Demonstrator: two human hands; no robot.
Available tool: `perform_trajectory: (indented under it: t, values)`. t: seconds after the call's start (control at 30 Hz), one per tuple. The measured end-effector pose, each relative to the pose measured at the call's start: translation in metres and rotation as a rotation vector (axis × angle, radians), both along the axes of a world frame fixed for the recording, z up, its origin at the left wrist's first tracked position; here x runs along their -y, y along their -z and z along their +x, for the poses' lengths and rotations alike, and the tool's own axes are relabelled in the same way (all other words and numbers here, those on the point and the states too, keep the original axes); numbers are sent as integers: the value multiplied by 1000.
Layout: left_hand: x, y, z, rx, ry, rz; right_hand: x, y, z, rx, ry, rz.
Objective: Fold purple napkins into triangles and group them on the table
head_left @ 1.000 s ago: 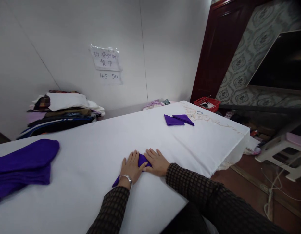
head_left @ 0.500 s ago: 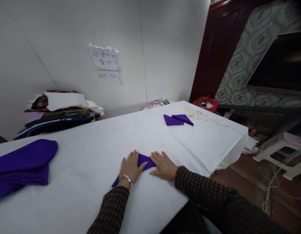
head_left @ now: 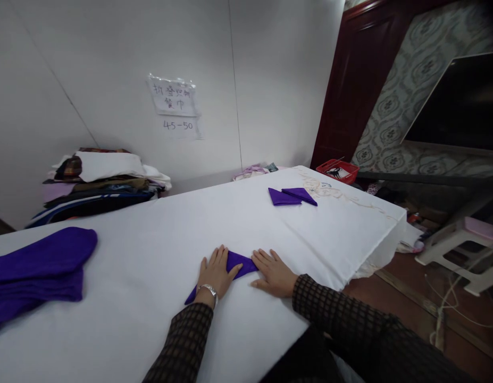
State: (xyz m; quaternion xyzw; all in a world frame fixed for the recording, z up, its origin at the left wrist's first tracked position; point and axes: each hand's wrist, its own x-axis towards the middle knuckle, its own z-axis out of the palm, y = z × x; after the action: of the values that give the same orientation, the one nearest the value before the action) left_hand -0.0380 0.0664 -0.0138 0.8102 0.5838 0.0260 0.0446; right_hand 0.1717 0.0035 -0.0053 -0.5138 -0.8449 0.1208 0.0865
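A folded purple cloth [head_left: 239,264] lies flat on the white-covered table [head_left: 150,255], its left tip showing beyond my left wrist. Across its left part rests my left hand [head_left: 216,274], palm down, thumb spread toward the right over the cloth. My right hand [head_left: 273,274] lies flat at the cloth's right end, fingertips covering that tip. Farther back are two folded purple pieces [head_left: 293,196], overlapping each other. Larger purple fabric [head_left: 42,268] is heaped at the left edge of the view.
A pile of clothes [head_left: 106,181] stands by the wall at the back left. Behind the table's far right corner is a red basket [head_left: 337,171]. A white stool [head_left: 465,250] stands on the floor at the right. Handwritten paper signs [head_left: 175,103] hang on the wall.
My right hand has slid slightly to the right along the cloth, so more purple shows between my hands. My left hand stays in place on the cloth.
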Motion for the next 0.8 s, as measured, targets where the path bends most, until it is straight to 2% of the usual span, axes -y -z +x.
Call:
perform_trajectory:
  t: [0.53, 0.63, 0.8]
  values:
    - [7, -10, 6, 9, 6, -46, 20, 2, 24, 29, 23, 43]
    - [8, -12, 6, 28, 7, -63, 19, 3, 31, -65, 64, 15]
    - [9, -15, 7, 27, 10, -66, 10, 7, 42, -371, 272, 25]
